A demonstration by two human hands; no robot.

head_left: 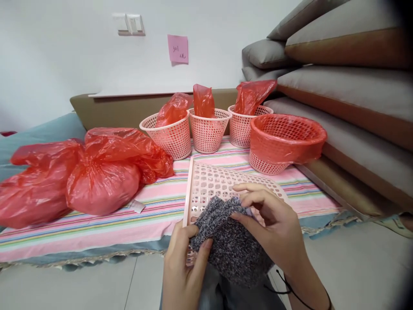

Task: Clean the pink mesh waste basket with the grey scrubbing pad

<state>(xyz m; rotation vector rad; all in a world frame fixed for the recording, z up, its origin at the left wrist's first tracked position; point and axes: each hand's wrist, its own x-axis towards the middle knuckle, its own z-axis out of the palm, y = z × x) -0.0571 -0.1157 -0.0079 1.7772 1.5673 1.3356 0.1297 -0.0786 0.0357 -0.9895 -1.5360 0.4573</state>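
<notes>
A dark grey, speckled fuzzy cloth (237,245) hangs between my two hands, low in the middle of the head view. My left hand (185,262) pinches its left edge between thumb and fingers. At the upper right edge of the cloth, my right hand (274,228) grips it with thumb and fingers, and a black cord is around that wrist. Directly behind the cloth, a pale pink perforated basket (222,176) lies on its side, its rim toward the left. My hands and the cloth hide part of it.
Three pink baskets (208,133) with red plastic bags inside stand at the back of the striped cloth (161,206). Another basket (271,163) at right has a red bag lining (290,146). Filled red bags (103,181) lie left; grey cushions (348,90) are stacked right.
</notes>
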